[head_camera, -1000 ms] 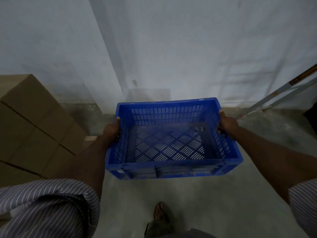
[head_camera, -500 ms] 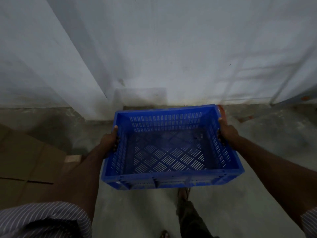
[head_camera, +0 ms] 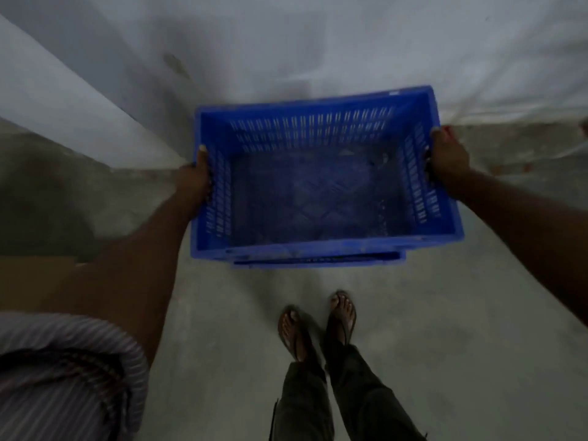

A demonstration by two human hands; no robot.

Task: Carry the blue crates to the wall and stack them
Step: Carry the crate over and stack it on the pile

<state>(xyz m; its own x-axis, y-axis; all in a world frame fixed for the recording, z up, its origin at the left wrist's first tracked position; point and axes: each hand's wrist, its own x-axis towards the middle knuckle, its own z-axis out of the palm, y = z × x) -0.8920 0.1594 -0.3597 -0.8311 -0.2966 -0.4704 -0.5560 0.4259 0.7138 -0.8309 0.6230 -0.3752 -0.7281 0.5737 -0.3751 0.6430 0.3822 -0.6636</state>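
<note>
- At the left rim of the blue crate (head_camera: 318, 246), the left hand (head_camera: 194, 183) has a firm hold: the thumb lies up over the top edge and the fingers wrap the outside of the slotted side wall.
- Across from it, the right hand (head_camera: 447, 160) grips the right rim the same way, with the thumb on top and the fingers curled against the wall below.
- Both forearms reach forward and down, so the crate hangs between them, open side up and roughly level.
- The crate holds nothing I can make out; its lattice bottom is dim and blurred.
- A second blue edge shows just under the near rim – the crate's own base or another crate beneath it, I cannot tell which.
- The crate's far side is close to the foot of the pale wall (head_camera: 318, 43); whether the two touch is not clear.
- To the left, a white pillar (head_camera: 63, 106) juts out from that wall and meets the grey concrete floor (head_camera: 461, 329).
- Nearer in, two sandalled feet (head_camera: 342, 316) stand side by side on the floor just behind the crate, with dark trousers (head_camera: 359, 393) above them.
- At the left edge, a corner of a brown cardboard box (head_camera: 28, 281) shows beside the left forearm.
- A rolled striped sleeve (head_camera: 63, 361) fills the bottom left – soft with blur.
</note>
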